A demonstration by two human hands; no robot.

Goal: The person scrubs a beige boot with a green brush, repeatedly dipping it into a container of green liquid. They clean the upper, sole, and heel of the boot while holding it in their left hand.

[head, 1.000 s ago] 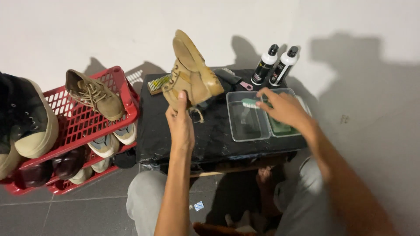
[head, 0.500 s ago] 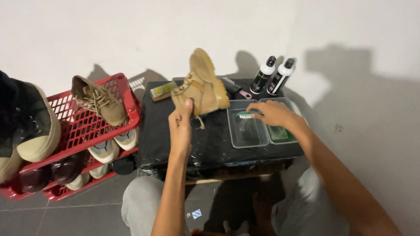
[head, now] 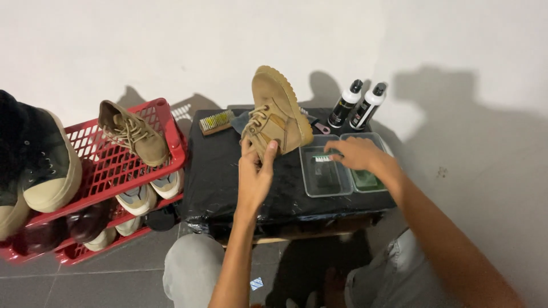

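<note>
- Head view: tan boot point(head: 278, 114) stands heel-down, sole facing two o'clock, on the black-wrapped table point(head: 228, 177); left hand point(head: 256, 174) pinches its laced front, thumb and fingers closed on the tongue.
- Right hand point(head: 357, 154) curls around a small brush point(head: 323, 159) over the clear tray point(head: 325, 177) at three o'clock (bristles just show).
- Two bottles point(head: 357, 105) sit at one o'clock; a red shoe rack point(head: 108, 171) at nine.
- Judgement: a firm hold near the laces would steady the boot; wet only the bristle tips.
</note>
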